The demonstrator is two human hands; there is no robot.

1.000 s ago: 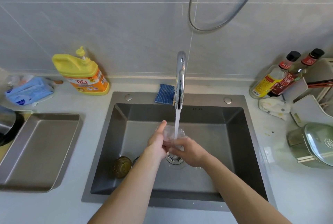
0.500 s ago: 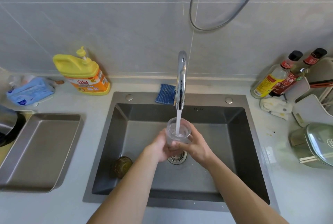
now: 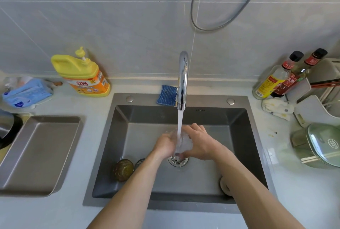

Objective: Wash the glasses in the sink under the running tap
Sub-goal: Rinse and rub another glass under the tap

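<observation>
Rinsing is in hand; the left hand [image 3: 165,145] and right hand [image 3: 201,143] both curl round a clear drinking glass [image 3: 185,144], held in the water stream [image 3: 180,121] above the round steel drain [image 3: 178,161]; next, I judge, it needs turning and then setting aside; a brown amber glass [image 3: 123,170] waits on the grey steel sink [image 3: 239,118] floor.

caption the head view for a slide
Left hand and right hand hold a clear glass under the running tap, over the sink.
</observation>
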